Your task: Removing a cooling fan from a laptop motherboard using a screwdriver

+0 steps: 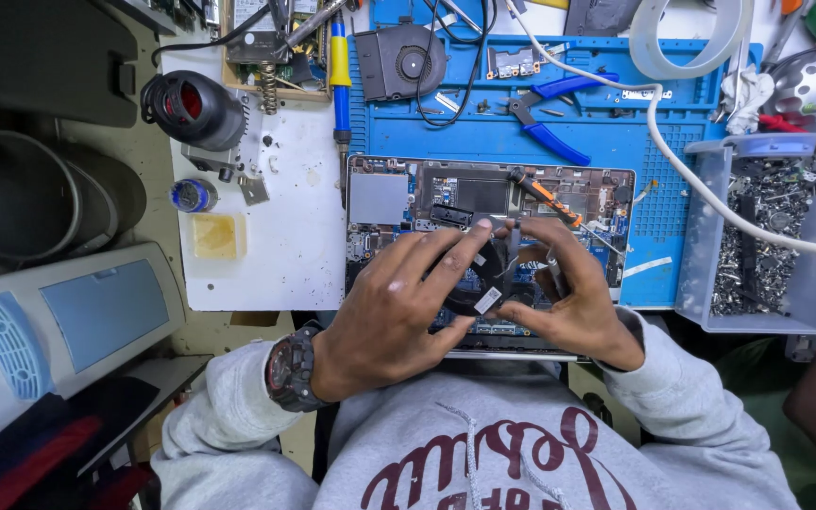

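**2 hands on a small black fan**

The left hand (399,307) lies flat with its fingers spread out. Its fingertips touch the round black plastic fan (482,283). The right hand (569,293) curls around the fan's other side and pinches it. The fan sits on top of the opened grey laptop with its green and black insides showing (389,203). An orange and black screwdriver (545,198) rests on the laptop, just past the right hand. The laptop lies on a blue rubber work mat (484,142). Blue-handled pliers (554,118) lie on the mat.
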